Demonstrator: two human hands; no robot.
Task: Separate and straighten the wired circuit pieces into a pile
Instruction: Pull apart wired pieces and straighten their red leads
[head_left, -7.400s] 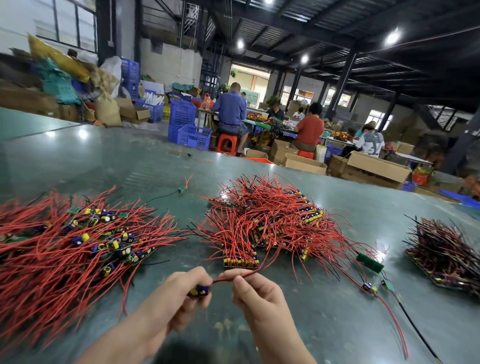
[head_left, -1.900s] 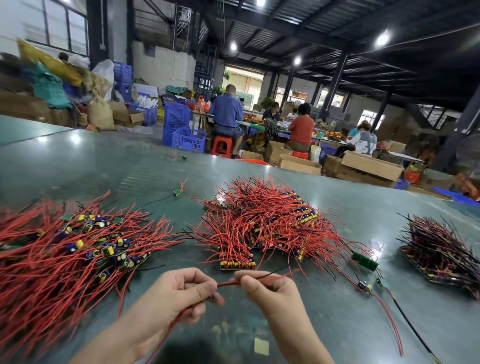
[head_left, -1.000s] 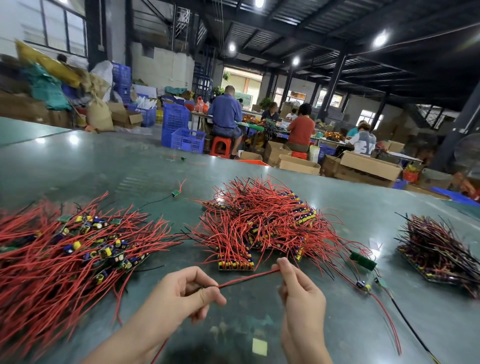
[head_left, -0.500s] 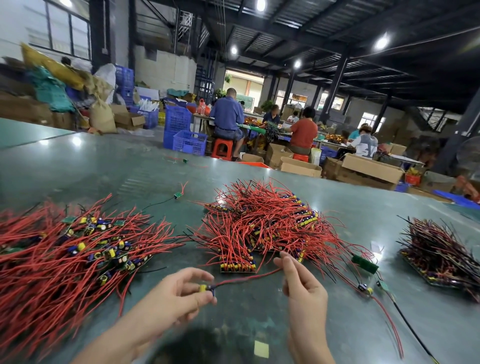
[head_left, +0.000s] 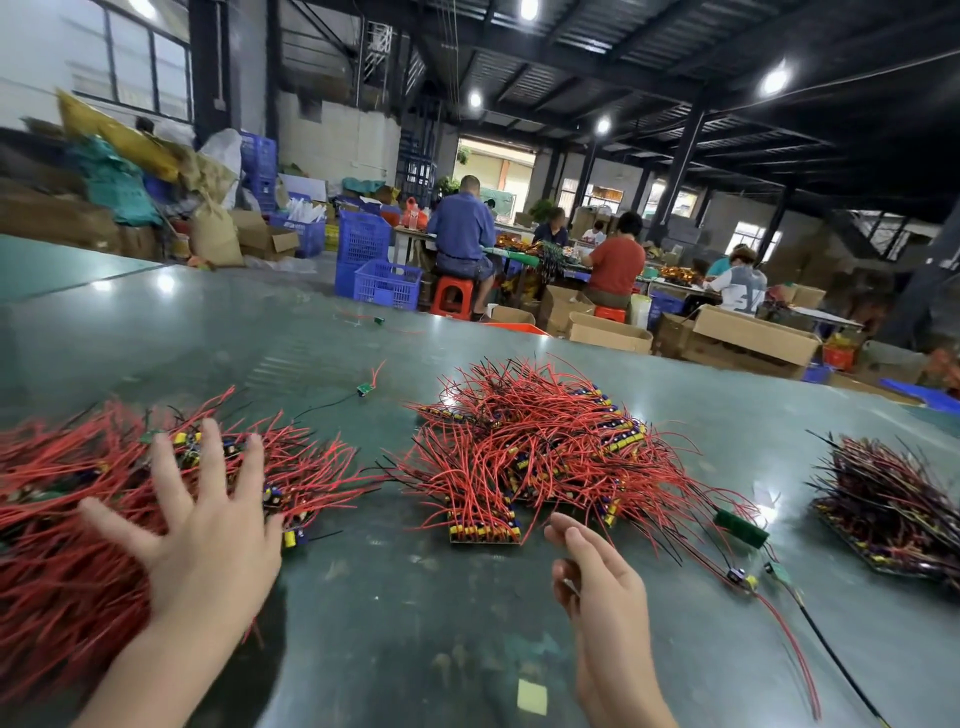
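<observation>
The wired piece held a moment ago is released: left hand (head_left: 208, 540) spreads wide over the sorted pile (head_left: 78, 519); right hand (head_left: 602, 587) hangs loosely open, empty, near the unsorted heap (head_left: 540, 447). One piece done; next pick pending.

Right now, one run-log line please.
left hand: open, fingers spread over left pile | right hand: open, empty | middle pile: unsorted
</observation>
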